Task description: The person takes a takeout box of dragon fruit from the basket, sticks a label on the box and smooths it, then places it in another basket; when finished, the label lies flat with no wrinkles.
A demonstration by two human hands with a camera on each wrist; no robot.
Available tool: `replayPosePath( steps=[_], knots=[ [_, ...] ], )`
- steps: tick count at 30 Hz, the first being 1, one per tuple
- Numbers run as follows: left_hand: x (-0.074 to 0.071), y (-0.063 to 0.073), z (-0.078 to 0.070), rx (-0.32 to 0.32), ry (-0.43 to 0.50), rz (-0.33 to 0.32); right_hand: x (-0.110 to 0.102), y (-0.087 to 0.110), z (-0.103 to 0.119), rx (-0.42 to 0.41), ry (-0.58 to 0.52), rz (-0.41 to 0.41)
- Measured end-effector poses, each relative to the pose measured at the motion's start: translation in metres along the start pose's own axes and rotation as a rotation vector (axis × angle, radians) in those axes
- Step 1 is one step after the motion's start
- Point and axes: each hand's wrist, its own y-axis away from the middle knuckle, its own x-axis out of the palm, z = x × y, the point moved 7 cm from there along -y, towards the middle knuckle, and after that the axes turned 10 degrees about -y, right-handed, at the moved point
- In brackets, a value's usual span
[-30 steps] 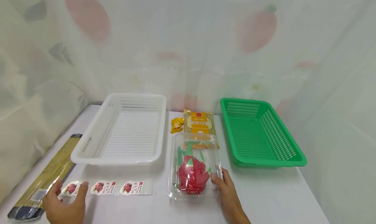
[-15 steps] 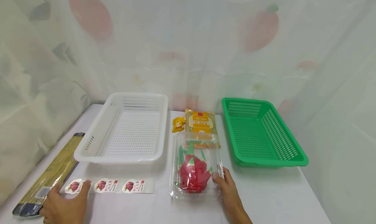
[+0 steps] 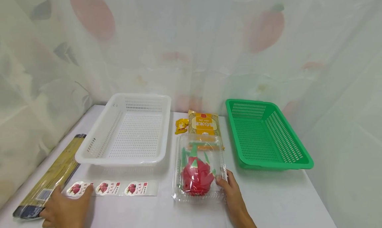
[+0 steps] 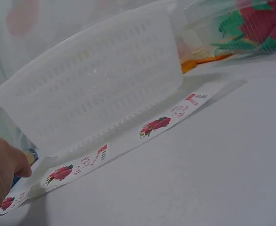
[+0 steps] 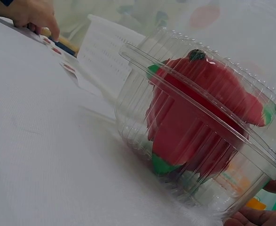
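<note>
A clear plastic clamshell box [image 3: 176, 175] with a red dragon fruit [image 3: 197, 176] inside sits in front of me, its lid closed over the fruit. My right hand [image 3: 234, 198] grips the box's right side, thumb at the rim; the right wrist view shows fingers at its lower edge. On the left, my left hand [image 3: 67, 206] is over the end of a strip of dragon fruit stickers [image 3: 120, 190]. Its thumb and index finger stand apart, either side of the leftmost sticker [image 3: 76, 188]. In the left wrist view the thumb [image 4: 21, 164] is just above the strip [image 4: 123, 143].
Behind the strip stands a white basket [image 3: 122, 161], and a green basket [image 3: 277, 165] is at the right. Beyond the box lie a yellow noodle packet [image 3: 206, 121] and a small yellow wrapped item [image 3: 181, 126]. A long plastic-wrapped bundle [image 3: 52, 175] lies along the left.
My left hand has lowered onto the leftmost sticker of the strip, its fingertips coming down at the sticker's edges. My right hand keeps its grip on the box. The view has shifted slightly.
</note>
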Motion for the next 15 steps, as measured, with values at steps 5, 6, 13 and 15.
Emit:
replayPosePath(
  steps=[5,6,13,15],
  knots=[
    [0.0010,0.0007,0.0038,-0.012,-0.032,0.001,0.0009,-0.0001,0.0002,-0.007,-0.002,0.007],
    [0.0007,0.0003,0.0043,-0.018,-0.009,-0.006,0.0010,0.0001,0.0004,-0.008,0.000,0.006],
    [0.0033,-0.0047,-0.0024,0.004,0.043,0.007,0.0002,0.0010,0.0017,-0.003,-0.003,0.000],
    [0.0055,-0.0050,-0.0048,0.023,0.021,0.031,0.0008,0.0012,0.0022,0.002,-0.008,0.002]
  ],
)
